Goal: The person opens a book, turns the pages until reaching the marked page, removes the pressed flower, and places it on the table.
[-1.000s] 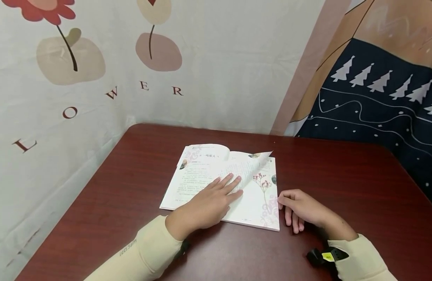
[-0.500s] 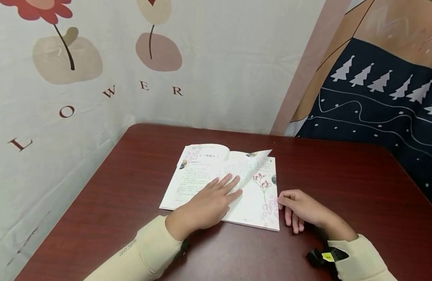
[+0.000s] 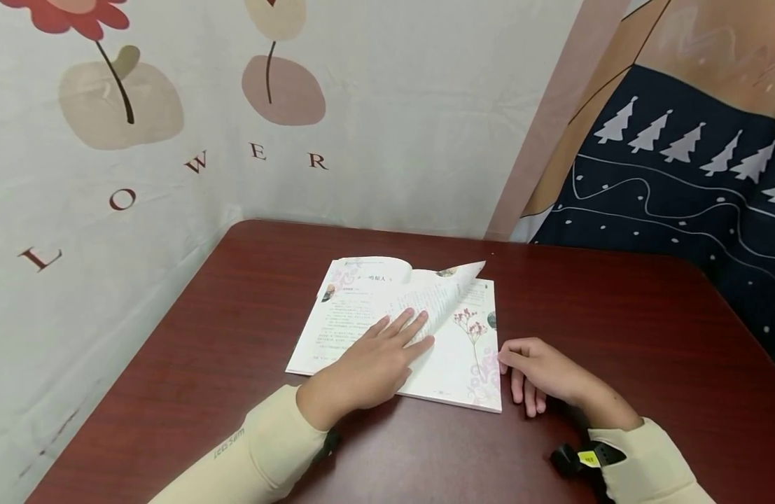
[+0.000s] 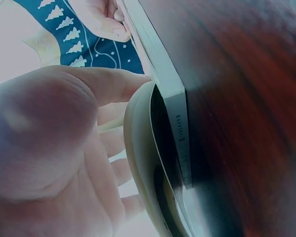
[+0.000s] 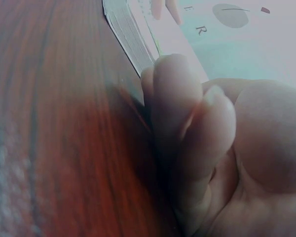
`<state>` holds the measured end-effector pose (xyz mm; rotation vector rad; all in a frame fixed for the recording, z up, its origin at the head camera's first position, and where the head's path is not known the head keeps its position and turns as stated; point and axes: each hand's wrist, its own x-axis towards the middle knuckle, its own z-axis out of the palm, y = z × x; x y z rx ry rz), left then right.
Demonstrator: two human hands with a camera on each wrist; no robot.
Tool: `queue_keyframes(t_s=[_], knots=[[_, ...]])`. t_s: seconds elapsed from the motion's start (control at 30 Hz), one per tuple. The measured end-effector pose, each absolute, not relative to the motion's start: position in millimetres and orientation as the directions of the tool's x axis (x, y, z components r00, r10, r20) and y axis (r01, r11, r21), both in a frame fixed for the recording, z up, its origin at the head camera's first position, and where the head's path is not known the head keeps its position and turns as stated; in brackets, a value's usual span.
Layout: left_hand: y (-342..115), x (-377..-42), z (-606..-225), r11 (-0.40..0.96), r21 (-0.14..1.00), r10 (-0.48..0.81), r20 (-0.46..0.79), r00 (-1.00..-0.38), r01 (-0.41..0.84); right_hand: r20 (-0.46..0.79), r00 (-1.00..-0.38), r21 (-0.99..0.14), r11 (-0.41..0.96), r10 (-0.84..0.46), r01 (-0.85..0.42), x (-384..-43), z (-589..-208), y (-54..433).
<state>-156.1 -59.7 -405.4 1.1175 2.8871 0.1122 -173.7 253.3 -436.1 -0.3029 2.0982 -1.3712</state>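
Observation:
An open book (image 3: 453, 392) with printed text and pink floral decoration lies on the table. My left hand (image 3: 377, 367) rests across its middle with fingers spread and extended, touching a partly turned page (image 3: 437, 297). That page bows up, its far right corner raised above the right-hand page. From below, the left wrist view shows my left palm (image 4: 49, 143) beside the curved pages and the book's spine (image 4: 177, 128). Next to the book's right edge, my right hand (image 3: 545, 371) rests on the table, fingers loosely bent, thumb and index fingertips right at the edge.
The reddish-brown wooden table (image 3: 236, 308) extends around the book on all sides. Behind it hangs a pale cloth with flower prints (image 3: 412, 140), and a dark blue cloth with white trees (image 3: 677, 196) hangs at right. A black wrist device (image 3: 566, 458) sits below my right wrist.
The raised corner of the page has lifted and curled slightly further to the left. Both hands stay almost where they were.

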Motion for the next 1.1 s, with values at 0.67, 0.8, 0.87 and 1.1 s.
queue_keyframes(t_s=[0.67, 0.8, 0.87, 1.1], knots=[[-57.2, -157.9, -402.5, 0.775, 0.058, 0.630, 0.012, -0.777, 0.629, -0.352, -0.804, -0.884, 0.453, -0.479, 0.117, -173.6, -430.3, 255.9], [-57.3, -157.5, -402.1, 0.786, 0.065, 0.615, 0.009, -0.788, 0.615, -0.347, -0.806, -0.884, 0.453, -0.479, 0.111, -173.9, -429.2, 255.4], [-57.5, -157.2, -402.1, 0.792, 0.067, 0.608, 0.008, -0.794, 0.607, -0.344, -0.807, -0.885, 0.452, -0.479, 0.110, -173.7, -429.2, 255.0], [-59.0, -155.5, -403.6, 0.805, 0.062, 0.591, 0.003, -0.807, 0.590, -0.359, -0.796, -0.887, 0.443, -0.488, 0.128, -172.2, -432.2, 252.7]])
